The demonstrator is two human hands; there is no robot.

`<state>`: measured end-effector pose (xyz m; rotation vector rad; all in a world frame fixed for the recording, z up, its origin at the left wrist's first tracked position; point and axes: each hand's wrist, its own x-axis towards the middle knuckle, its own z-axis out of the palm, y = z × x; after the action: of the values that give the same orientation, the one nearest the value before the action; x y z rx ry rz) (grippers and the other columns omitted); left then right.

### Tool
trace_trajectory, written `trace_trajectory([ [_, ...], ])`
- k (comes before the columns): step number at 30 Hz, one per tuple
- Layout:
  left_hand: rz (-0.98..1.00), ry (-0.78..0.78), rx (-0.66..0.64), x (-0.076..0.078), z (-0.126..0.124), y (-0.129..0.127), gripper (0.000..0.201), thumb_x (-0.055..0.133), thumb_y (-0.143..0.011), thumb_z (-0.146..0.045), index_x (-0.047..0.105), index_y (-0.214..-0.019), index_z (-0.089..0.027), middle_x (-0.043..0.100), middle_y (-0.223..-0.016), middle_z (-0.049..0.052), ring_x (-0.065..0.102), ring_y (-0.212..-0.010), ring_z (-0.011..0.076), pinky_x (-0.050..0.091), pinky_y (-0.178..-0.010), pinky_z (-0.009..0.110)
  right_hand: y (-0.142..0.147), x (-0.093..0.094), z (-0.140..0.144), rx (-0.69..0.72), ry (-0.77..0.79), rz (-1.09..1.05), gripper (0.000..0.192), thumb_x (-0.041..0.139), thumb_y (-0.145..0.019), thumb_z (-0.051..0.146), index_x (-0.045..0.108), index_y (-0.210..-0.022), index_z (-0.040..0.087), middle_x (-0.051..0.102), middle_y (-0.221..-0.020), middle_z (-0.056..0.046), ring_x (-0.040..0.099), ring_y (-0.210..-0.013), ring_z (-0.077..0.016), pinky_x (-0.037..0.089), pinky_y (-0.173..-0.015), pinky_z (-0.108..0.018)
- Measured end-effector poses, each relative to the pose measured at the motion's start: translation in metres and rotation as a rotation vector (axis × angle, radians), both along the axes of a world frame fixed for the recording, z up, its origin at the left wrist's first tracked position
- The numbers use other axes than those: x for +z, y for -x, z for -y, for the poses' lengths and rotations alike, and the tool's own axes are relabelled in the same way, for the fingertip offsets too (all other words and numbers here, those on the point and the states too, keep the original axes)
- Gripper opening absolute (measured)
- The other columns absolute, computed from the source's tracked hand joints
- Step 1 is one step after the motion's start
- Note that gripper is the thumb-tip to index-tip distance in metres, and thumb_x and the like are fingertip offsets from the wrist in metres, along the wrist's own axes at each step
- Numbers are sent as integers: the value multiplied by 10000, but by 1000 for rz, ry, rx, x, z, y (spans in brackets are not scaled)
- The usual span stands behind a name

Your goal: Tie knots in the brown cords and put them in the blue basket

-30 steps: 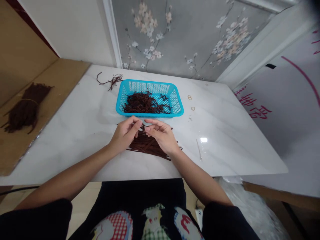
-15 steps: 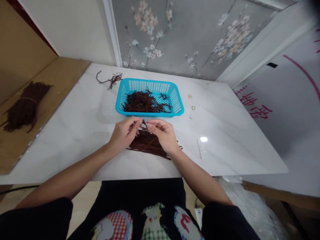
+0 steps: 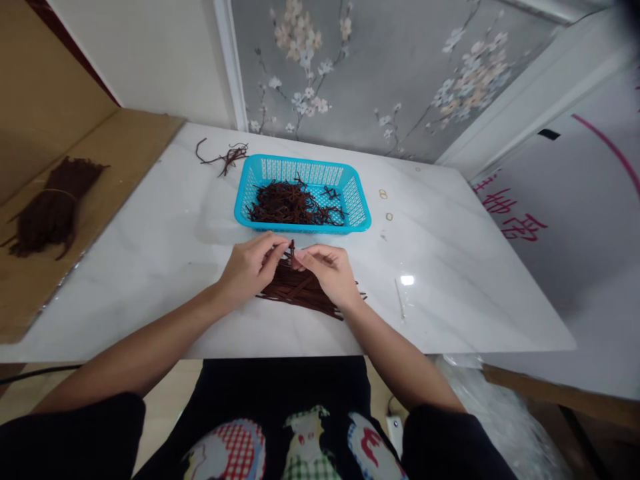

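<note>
Both hands are pinched on one dark brown strip, left hand and right hand fingertips closed on it from either side. A pile of brown strips lies right under the fingers, and the blue basket sits just beyond them.

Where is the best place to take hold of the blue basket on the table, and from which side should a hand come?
Probably by the rim of the blue basket: its short right edge, coming from the right. That side faces bare table. The near long edge is crowded by the left hand, the right hand and the loose brown strips. The flared lip offers fingers a ledge.
</note>
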<state>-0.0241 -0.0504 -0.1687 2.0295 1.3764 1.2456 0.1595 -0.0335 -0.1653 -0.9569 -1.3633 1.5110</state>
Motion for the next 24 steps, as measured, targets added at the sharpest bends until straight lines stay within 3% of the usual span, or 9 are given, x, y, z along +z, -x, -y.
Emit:
trace_trajectory([
  [5,452,363,-49,1,0,-3,302,572,-932,-466,646,-965,-175,585,-650,-17,617,-537,110,529,-492,206,-2,-1,-3,79,14,5,199,757,-794,401,749,-757,205,744,-724,-6,668,-691,-138,539,-745,-289],
  [8,546,459,-76,4,0,-4,326,616,-898,-489,647,-952,-169,608,-689,-6,631,-544,114,532,-468,204,-1,-3,-2,46,-6,11,210,752,-797,409,737,-761,203,731,-721,-2,655,-684,-133,529,-740,-287],
  [17,476,439,-5,8,2,-6,346,727,-815,-458,682,-982,-159,680,-781,20,641,-567,100,567,-521,200,0,-9,-2,-43,-140,100,210,723,-826,393,728,-795,185,708,-763,-18,616,-691,-133,506,-717,-277],
  [24,498,385,30,4,2,-8,294,667,-870,-448,679,-919,-158,677,-734,9,621,-542,87,553,-517,187,-5,-3,-2,72,-261,217,194,687,-863,391,721,-819,205,726,-792,-18,645,-747,-159,504,-742,-295],
])
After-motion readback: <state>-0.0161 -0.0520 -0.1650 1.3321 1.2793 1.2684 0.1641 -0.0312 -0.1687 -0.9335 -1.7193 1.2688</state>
